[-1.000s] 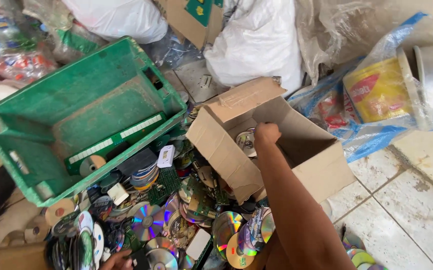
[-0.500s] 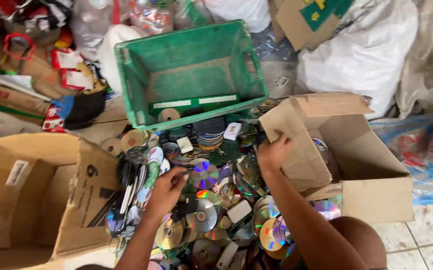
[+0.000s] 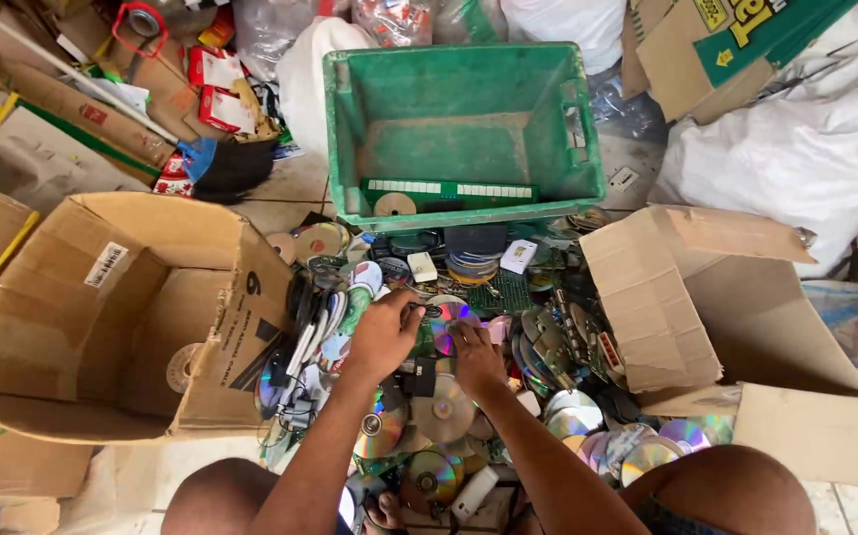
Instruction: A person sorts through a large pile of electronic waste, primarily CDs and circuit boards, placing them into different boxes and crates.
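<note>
Two hands, the left hand (image 3: 381,335) and the right hand (image 3: 473,357), meet over one shiny disc (image 3: 446,319), fingers curled onto its edges, amid a heap of discs (image 3: 548,416) just below the green crate (image 3: 463,129), between two cardboard boxes (image 3: 122,307).

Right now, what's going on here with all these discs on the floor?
A person is crouched over a pile of discs spread on the floor. Both hands meet on one shiny disc near the top of the pile: the left hand at its left edge, the right hand at its lower right. A green crate sits just beyond the pile, nearly bare inside. An open cardboard box lies to the left and another box to the right.
</note>
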